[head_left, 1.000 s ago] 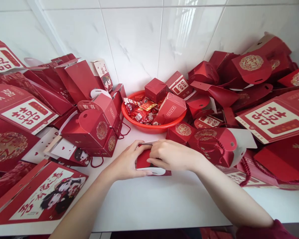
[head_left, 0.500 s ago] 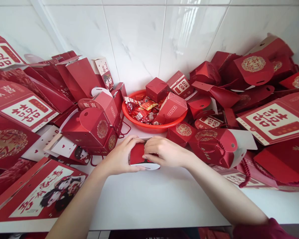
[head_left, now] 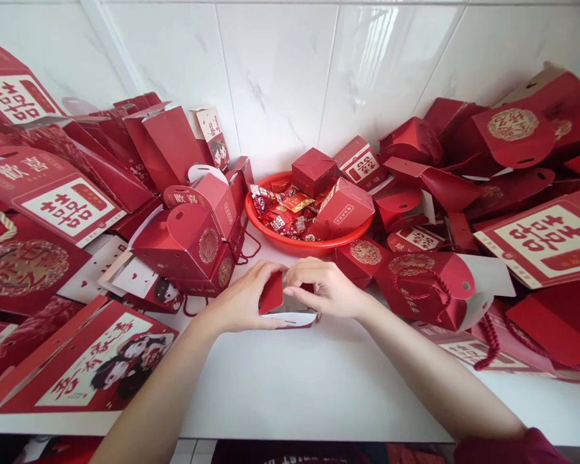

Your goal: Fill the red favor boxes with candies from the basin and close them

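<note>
A small red cardboard gift box (head_left: 271, 295) stands on the white table between my hands, its top partly open and its inside showing. One red flap stands up at its left, and a pale-sided flap (head_left: 292, 319) leans out at the near edge. My left hand (head_left: 241, 298) grips the box's left side, with the thumb along the near flap. At the right of the opening, my right hand (head_left: 329, 287) has its fingers curled over the rim and holds that side. What lies inside the box, if anything, I cannot make out.
Behind the box is a red plastic basin (head_left: 309, 245) with wrapped sweets (head_left: 292, 209) and red boxes (head_left: 314, 171) in it. Stacked red boxes (head_left: 176, 241) and gift bags (head_left: 167, 145) crowd the left. More boxes (head_left: 423, 283) pile up on the right. A tiled wall (head_left: 280, 77) closes the back.
The top of the box has come open on its right part, so its inside now shows. My right hand's fingers have lifted from the flap to the rim. The view has shifted slightly left.
</note>
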Demonstrator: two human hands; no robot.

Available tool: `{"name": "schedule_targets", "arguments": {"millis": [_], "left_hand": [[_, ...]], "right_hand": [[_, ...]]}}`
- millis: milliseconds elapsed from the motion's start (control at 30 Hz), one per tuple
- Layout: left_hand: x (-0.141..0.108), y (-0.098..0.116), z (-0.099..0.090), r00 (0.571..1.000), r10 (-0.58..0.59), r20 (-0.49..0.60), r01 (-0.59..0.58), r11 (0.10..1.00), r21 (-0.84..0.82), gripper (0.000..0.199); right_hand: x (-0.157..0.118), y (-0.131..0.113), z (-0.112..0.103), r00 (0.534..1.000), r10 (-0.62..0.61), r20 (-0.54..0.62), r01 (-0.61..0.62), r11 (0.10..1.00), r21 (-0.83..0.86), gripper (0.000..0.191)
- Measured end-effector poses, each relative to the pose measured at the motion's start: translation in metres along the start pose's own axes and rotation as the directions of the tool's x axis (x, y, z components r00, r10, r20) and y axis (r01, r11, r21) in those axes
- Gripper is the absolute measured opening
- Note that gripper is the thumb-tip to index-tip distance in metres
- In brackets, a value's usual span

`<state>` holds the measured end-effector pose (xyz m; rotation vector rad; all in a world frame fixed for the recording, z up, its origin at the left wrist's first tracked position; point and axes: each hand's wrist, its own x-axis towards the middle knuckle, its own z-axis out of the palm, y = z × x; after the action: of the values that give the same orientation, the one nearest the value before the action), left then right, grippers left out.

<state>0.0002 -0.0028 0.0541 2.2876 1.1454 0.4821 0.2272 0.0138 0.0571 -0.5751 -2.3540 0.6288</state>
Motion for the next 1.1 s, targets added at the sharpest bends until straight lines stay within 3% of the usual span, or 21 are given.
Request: {"name": "schedule_targets", "arguments": {"millis": [133, 233, 300, 400, 433, 533, 633, 700, 833, 967, 1100], "left_hand": [[-0.001, -0.003, 0.002, 0.997, -0.008, -0.079, 0.006, 1.000, -0.024, 0.100], [-0.001, -0.007, 0.005, 0.991, -0.061, -0.116, 0.050, 0.995, -0.091, 0.107], [0.000, -0.013, 0.009, 0.989, -0.084, -0.125, 0.066, 0.987, -0.144, 0.112], [0.003, -0.025, 0.016, 0.980, -0.038, -0.196, 0.007, 0.988, -0.155, 0.113], [0.004, -0.030, 0.018, 0.969, 0.000, -0.246, -0.037, 0.988, -0.148, 0.112], [0.010, -0.044, 0.028, 0.911, 0.126, -0.394, -0.195, 0.971, -0.139, 0.107], [0.015, -0.054, 0.037, 0.850, 0.197, -0.489, -0.302, 0.942, -0.145, 0.102], [0.017, -0.058, 0.040, 0.843, 0.174, -0.510, -0.295, 0.941, -0.166, 0.097], [0.014, -0.060, 0.031, 0.885, 0.116, -0.451, -0.192, 0.973, -0.126, 0.084], [0.008, -0.052, 0.007, 0.885, 0.172, -0.433, -0.125, 0.983, 0.136, 0.063], [0.002, -0.030, -0.009, 0.963, 0.156, -0.220, -0.082, 0.946, 0.314, 0.048]], "right_hand": [[-0.002, -0.006, -0.018, 0.992, 0.065, -0.104, -0.082, 0.984, -0.161, 0.042], [-0.005, -0.011, -0.030, 0.963, 0.244, -0.114, -0.268, 0.910, -0.318, 0.047], [-0.007, -0.012, -0.032, 0.911, 0.412, -0.031, -0.392, 0.838, -0.379, 0.046], [-0.006, -0.010, -0.024, 0.792, 0.609, 0.048, -0.535, 0.729, -0.428, 0.028], [-0.005, -0.008, -0.020, 0.759, 0.649, 0.042, -0.572, 0.697, -0.434, 0.024], [-0.001, -0.005, -0.010, 0.707, 0.707, -0.004, -0.627, 0.625, -0.465, 0.037], [0.000, -0.006, -0.006, 0.716, 0.698, 0.011, -0.581, 0.604, -0.545, 0.047], [-0.001, -0.007, -0.007, 0.732, 0.679, 0.055, -0.526, 0.614, -0.589, 0.050], [-0.002, -0.009, -0.009, 0.745, 0.661, 0.091, -0.473, 0.619, -0.626, 0.044], [-0.001, -0.008, -0.009, 0.751, 0.655, 0.087, -0.476, 0.627, -0.617, 0.040], [0.001, -0.006, -0.008, 0.749, 0.658, 0.081, -0.495, 0.636, -0.592, 0.039]]}}
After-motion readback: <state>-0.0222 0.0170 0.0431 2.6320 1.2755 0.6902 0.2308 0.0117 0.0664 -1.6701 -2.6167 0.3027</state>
